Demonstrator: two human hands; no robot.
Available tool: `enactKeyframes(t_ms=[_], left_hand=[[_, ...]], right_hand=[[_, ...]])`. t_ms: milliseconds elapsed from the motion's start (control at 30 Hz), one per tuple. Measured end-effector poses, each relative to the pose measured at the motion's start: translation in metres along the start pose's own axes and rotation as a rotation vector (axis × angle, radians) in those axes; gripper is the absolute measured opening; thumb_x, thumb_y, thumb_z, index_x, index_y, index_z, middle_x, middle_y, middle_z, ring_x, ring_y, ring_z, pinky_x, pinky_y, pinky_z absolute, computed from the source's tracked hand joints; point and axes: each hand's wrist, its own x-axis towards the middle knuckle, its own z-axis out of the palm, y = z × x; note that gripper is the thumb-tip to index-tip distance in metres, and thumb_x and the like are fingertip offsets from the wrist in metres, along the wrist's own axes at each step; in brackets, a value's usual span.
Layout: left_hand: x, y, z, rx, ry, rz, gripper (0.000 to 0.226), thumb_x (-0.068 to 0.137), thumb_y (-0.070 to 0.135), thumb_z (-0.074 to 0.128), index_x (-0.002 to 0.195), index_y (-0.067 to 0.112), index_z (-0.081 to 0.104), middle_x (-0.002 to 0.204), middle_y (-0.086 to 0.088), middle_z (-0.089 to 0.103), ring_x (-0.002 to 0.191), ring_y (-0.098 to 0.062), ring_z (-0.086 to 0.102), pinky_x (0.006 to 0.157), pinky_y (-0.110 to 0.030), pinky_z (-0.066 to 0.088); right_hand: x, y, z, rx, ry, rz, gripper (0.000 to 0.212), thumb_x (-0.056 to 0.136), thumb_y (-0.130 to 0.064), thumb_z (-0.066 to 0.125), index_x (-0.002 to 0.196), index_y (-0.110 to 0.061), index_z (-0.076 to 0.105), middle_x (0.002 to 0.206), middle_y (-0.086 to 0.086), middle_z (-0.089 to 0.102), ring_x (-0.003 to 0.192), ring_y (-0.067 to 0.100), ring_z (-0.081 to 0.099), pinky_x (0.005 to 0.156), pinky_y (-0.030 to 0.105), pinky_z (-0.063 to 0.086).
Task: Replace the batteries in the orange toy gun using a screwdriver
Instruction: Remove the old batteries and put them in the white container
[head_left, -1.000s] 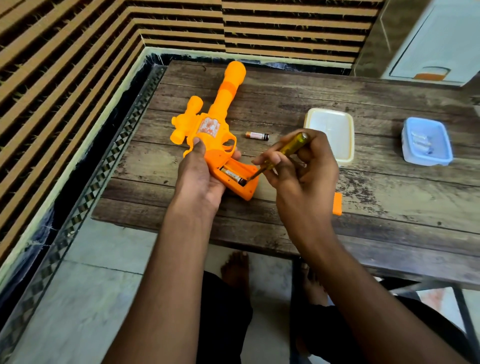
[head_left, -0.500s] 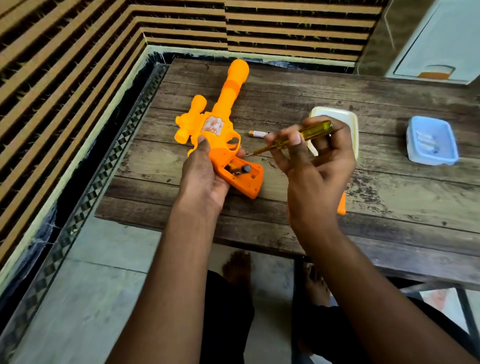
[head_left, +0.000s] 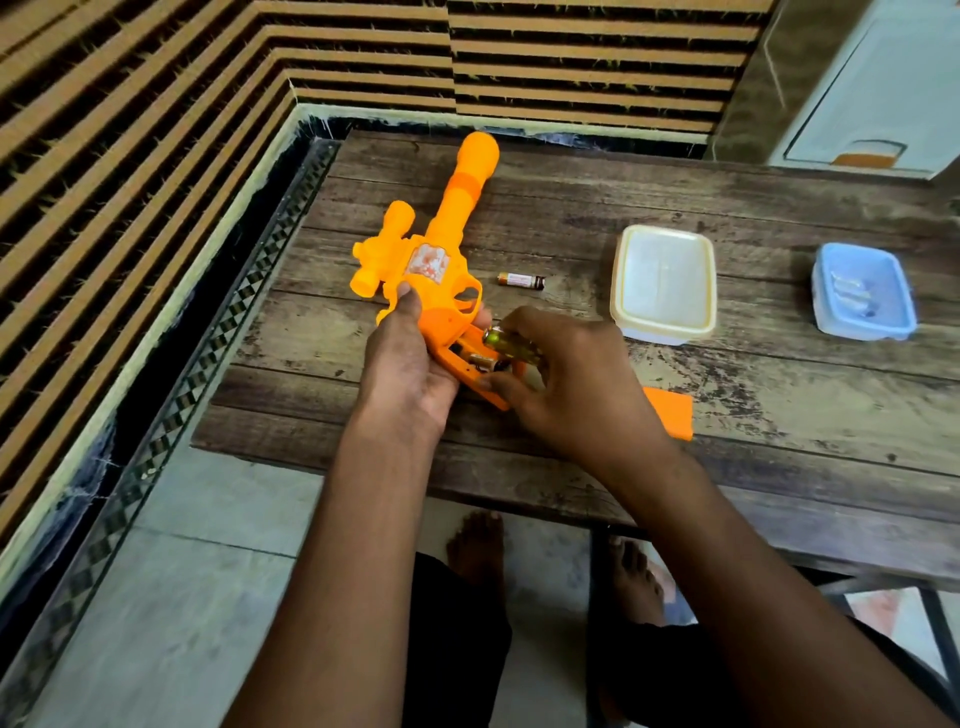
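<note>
Blue tub (head_left: 826, 301) holds small pale items; white tub (head_left: 662, 327) lidded; hands grip gun (head_left: 447, 249) and screwdriver (head_left: 511, 348).

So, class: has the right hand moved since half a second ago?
Yes. The right hand dropped from level with the loose battery down onto the gun's grip.

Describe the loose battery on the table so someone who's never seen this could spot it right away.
Start at the orange toy gun on the wooden table. Just right of its trigger, before the white box, lies the battery on its side. It is the only small copper-and-black cylinder lying on bare wood.
</note>
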Motion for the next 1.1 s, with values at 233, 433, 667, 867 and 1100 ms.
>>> enactKeyframes(t_ms=[233,433,667,867,1100], left_hand=[[0.003,0.0,0.001,-0.012,0.036,0.008,0.036,0.111,0.037,0.043,0.106,0.008,0.063,0.077,-0.016,0.077,0.075,-0.029,0.074,0.079,-0.048,0.06],[0.011,-0.003,-0.002,-0.01,0.093,0.066,0.032,0.107,0.038,0.052,0.123,0.013,0.063,0.093,-0.016,0.079,0.076,-0.032,0.078,0.082,-0.05,0.063],[0.018,-0.004,-0.006,0.04,0.115,0.124,0.038,0.105,0.041,0.054,0.13,0.013,0.06,0.098,-0.015,0.079,0.077,-0.033,0.077,0.085,-0.054,0.062],[0.014,-0.003,-0.005,0.093,0.15,0.178,0.031,0.106,0.041,0.053,0.125,0.017,0.058,0.104,-0.014,0.078,0.078,-0.03,0.078,0.085,-0.048,0.063],[0.008,-0.002,0.001,0.13,0.208,0.343,0.024,0.107,0.037,0.053,0.114,0.02,0.068,0.1,-0.007,0.077,0.066,-0.018,0.074,0.069,-0.034,0.059]], right_hand=[[0.007,-0.003,-0.002,0.097,0.292,0.103,0.014,0.086,-0.011,0.08,0.082,-0.007,0.068,0.068,-0.003,0.056,0.06,0.013,0.045,0.057,0.031,0.037],[0.042,0.0,0.016,-0.051,0.182,0.39,0.005,0.089,-0.007,0.069,0.091,-0.004,0.065,0.085,0.02,0.068,0.077,0.041,0.061,0.06,0.037,0.036],[0.065,0.002,0.03,-0.156,0.078,0.494,0.011,0.093,0.003,0.058,0.094,-0.003,0.067,0.092,0.022,0.066,0.085,0.043,0.064,0.063,0.037,0.043],[0.064,0.007,0.034,-0.195,0.109,0.46,0.014,0.086,0.002,0.068,0.081,-0.01,0.061,0.103,0.018,0.065,0.078,0.032,0.056,0.062,0.031,0.031],[0.069,-0.002,0.018,-0.163,0.096,0.356,0.014,0.084,-0.01,0.068,0.077,-0.012,0.056,0.092,0.016,0.064,0.08,0.033,0.056,0.053,0.031,0.023]])
